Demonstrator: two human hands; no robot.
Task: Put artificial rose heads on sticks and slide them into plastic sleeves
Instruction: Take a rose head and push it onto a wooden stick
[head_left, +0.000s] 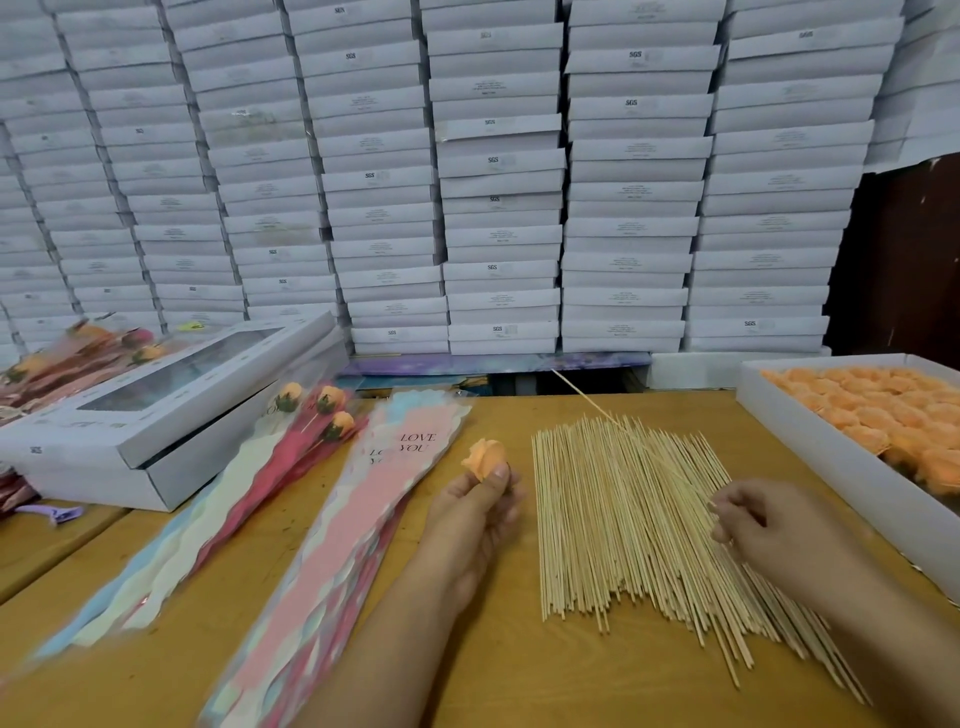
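A bare strip of the yellow wooden table (519, 670) runs between the flat pile of pink plastic sleeves (363, 519) and the wide heap of thin wooden sticks (623, 519). The white tray of orange rose heads (810, 447) blocks the right side. The grey window boxes (171, 415) block the left. A tall wall of stacked white boxes (498, 182) shuts off the back.

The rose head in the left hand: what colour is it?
Pale orange; the rose head shows best in the head view.
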